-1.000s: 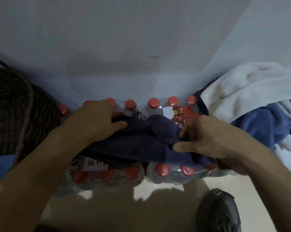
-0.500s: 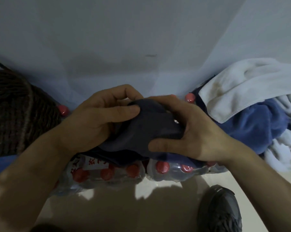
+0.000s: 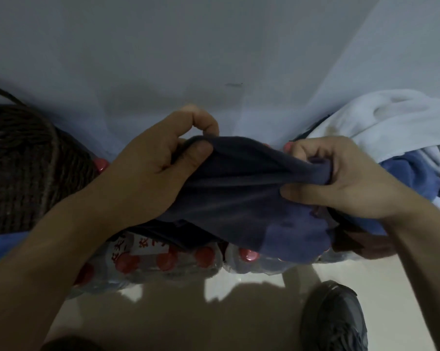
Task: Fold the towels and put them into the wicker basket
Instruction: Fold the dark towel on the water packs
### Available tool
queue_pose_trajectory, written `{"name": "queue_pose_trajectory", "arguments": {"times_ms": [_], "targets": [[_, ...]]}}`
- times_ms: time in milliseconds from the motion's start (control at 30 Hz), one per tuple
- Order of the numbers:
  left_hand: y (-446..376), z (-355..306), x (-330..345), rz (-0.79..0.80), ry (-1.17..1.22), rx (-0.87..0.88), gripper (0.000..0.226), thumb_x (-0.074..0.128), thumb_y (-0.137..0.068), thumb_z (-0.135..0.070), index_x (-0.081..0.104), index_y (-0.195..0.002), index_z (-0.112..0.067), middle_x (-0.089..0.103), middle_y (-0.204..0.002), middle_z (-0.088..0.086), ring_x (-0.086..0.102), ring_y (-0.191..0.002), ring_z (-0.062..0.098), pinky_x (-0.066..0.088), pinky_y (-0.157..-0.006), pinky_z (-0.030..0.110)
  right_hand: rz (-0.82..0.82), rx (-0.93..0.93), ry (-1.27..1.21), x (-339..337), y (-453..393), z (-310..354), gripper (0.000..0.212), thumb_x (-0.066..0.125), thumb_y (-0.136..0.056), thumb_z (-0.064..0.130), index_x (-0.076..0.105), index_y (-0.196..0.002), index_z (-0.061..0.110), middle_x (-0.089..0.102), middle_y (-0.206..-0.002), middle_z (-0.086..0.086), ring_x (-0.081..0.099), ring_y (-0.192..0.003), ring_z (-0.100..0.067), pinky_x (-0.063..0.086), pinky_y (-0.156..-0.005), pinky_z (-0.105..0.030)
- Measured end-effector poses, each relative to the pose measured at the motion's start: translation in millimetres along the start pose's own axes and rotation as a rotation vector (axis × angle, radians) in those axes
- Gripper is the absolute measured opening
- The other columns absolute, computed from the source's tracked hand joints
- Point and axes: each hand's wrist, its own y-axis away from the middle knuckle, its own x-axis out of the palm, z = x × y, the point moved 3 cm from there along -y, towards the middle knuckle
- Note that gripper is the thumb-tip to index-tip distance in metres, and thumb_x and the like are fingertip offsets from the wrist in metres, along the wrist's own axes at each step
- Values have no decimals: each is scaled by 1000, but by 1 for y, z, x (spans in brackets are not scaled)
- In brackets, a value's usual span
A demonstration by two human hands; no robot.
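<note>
- Navy towel [image 3: 239, 193]: dark, soft, bunched, with long creases running between the hands; its lower right lobe hung in a rounded fold. It was held just above the shrink-wrapped pack of red-capped bottles [image 3: 168, 259].
- Left hand [image 3: 150, 173] gripped the towel's left end, thumb pressed on top of the cloth, fingers curled over the far edge.
- Right hand [image 3: 340, 178] pinched the towel's right end, fingers curled round a gathered ridge, thumb beneath.
- Wicker basket [image 3: 29, 168]: dark weave, left of the pack, apart from the towel.
- Pile of white and blue towels [image 3: 396, 138] lay right of the pack.
- Black shoe [image 3: 335, 317] stood on the floor in front of the pack.
</note>
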Motion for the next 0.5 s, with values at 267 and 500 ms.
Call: {"name": "queue_pose_trajectory", "arguments": {"times_ms": [267, 500], "targets": [[-9, 23, -10, -181, -177, -85, 10, 40, -100, -38, 47, -93, -37, 60, -64, 8, 57, -59, 14, 39, -43, 17, -25, 288, 3, -27, 11, -11, 39, 85, -64, 16, 73, -101, 13, 77, -94, -8, 75, -88, -21, 58, -68, -22], [-13, 33, -6, -38, -169, -184, 18, 46, -84, -59, 54, -89, -44, 65, -77, -34, 60, -73, -17, 38, -52, -1, -251, 293, -183, -34, 12, -14, 36, 77, -68, 37, 78, -92, 10, 77, -87, -12, 74, -78, -21, 57, -62, -25]]}}
